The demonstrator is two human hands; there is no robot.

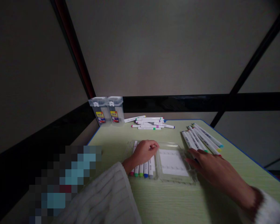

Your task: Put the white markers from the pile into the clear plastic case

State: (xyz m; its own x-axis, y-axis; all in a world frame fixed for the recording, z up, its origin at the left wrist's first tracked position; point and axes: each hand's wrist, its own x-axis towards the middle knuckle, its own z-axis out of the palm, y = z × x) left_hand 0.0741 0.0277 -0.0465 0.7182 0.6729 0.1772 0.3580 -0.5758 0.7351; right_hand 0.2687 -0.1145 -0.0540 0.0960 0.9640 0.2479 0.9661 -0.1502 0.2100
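A clear plastic case (pixel 177 179) lies unfolded on the table. Its left half holds a row of white markers (pixel 141 169) with coloured ends; a white printed sheet (pixel 174 163) lines the right half. My left hand (pixel 143 152) rests over the row, fingers curled closed, with nothing visible in them. To the right, my right hand (pixel 212 166) has its thumb and forefinger around the near end of a white marker (pixel 188 140), whose dark tip shows between them. That marker lies leftmost in a loose group of white markers (pixel 206 138), partly hidden by the hand.
Two clear lidded tubs (pixel 115 113) with yellow and blue labels stand at the back left corner. Beside them, several white markers (pixel 151 123) lie in a loose pile along the back. The table (pixel 158 202) has a blue edge and meets a grey panelled wall behind.
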